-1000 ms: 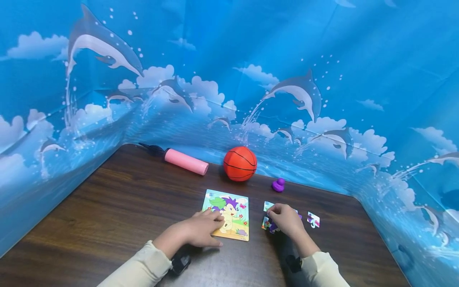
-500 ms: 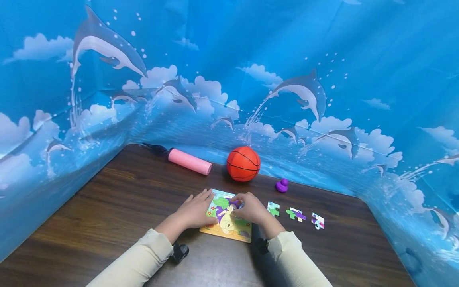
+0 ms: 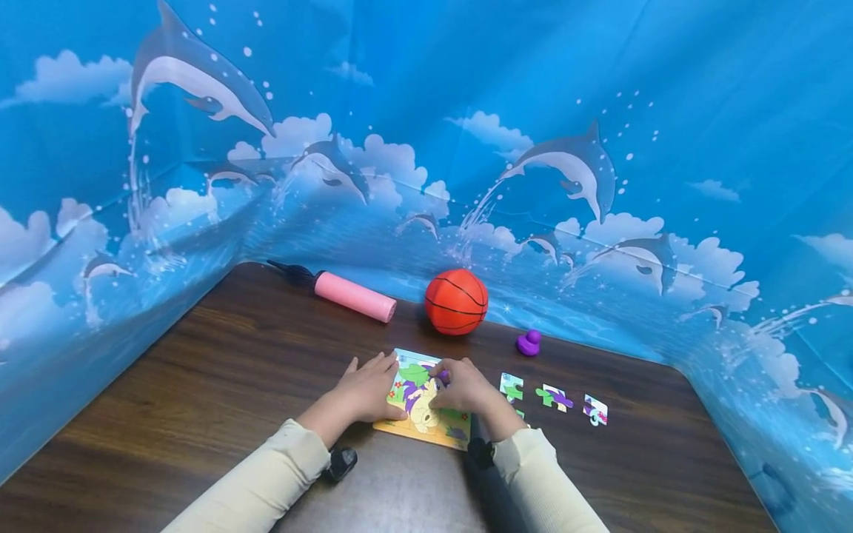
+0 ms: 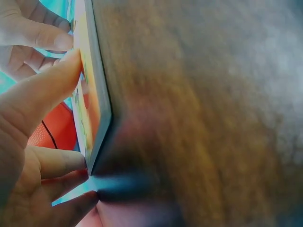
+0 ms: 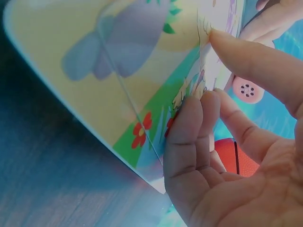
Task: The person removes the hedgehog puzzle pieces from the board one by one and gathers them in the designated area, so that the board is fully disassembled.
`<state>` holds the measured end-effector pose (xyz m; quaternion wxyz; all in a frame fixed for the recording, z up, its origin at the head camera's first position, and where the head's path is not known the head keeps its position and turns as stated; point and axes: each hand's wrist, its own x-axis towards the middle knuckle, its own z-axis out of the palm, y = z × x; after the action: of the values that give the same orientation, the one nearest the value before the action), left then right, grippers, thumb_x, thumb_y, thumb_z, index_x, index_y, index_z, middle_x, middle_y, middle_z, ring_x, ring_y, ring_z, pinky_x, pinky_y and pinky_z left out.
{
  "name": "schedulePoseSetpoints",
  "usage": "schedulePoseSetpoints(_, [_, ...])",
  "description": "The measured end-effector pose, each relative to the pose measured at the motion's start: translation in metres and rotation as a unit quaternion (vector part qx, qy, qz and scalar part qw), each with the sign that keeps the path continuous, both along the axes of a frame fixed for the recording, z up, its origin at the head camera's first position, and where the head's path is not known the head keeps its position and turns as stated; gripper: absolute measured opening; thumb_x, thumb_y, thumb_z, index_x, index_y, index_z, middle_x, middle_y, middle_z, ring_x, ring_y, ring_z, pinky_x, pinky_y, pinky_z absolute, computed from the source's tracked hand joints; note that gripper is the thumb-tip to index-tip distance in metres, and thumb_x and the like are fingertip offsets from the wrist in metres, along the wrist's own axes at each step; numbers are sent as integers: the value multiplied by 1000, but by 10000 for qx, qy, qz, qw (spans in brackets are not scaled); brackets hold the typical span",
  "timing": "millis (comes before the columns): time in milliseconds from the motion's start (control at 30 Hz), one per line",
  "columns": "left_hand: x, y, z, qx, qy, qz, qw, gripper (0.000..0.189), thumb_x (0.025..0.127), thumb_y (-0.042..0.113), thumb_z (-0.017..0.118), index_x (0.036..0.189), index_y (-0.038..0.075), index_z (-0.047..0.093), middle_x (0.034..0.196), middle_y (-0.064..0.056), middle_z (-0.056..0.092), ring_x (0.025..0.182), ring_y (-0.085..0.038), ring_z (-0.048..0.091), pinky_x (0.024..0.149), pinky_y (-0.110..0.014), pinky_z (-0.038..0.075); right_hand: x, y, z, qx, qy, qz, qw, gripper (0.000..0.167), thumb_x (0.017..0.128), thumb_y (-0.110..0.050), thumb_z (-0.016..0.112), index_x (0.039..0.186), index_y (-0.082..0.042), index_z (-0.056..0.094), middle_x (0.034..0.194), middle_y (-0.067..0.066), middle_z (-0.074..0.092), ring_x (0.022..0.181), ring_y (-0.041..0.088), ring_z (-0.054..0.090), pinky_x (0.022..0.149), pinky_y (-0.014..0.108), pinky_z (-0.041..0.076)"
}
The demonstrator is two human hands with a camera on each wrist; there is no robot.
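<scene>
Along the near-left part of the puzzle board (image 3: 423, 423), flat on the bench (image 3: 220, 392), rests the left hand (image 3: 365, 391), fingers loosely extended. Over the board's upper right, the right hand (image 3: 472, 386) has come across from the loose pieces (image 3: 556, 397) to the right — fingers bent toward the thumb; whether they pinch a piece, I cannot tell. Work seems to have shifted to fitting. Beyond the board sits an orange ball (image 3: 456, 303).

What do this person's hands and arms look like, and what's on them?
The ungloved left hand and ungloved right hand emerge from long cream fabric sleeves with bunched cuffs. A small black device shows by each cuff; the left one looks rounded.
</scene>
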<state>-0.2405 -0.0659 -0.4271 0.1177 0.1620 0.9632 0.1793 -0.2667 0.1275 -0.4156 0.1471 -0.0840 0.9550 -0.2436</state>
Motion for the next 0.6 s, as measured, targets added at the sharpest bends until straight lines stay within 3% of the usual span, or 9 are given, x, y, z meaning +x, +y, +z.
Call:
schedulePoseSetpoints(367, [-2,1,1,-30,-44,10,10000,90,83,46,77,148,-4,40,160,-17,29,148,-34,23,114,-65,17,-3,2,-1,-216,-111,-112,9996,41,72,-13,87,105,-19,63,103,8,52,94,25,51,83,48,51])
schedulePoseSetpoints(600, [0,1,2,-49,-38,36,10000,90,83,46,77,148,-4,40,160,-16,29,148,-33,23,115,-64,18,-3,6,-4,-926,-48,-128,9956,43,73,-3,84,103,-14,56,98,6,60,88,23,55,80,42,52])
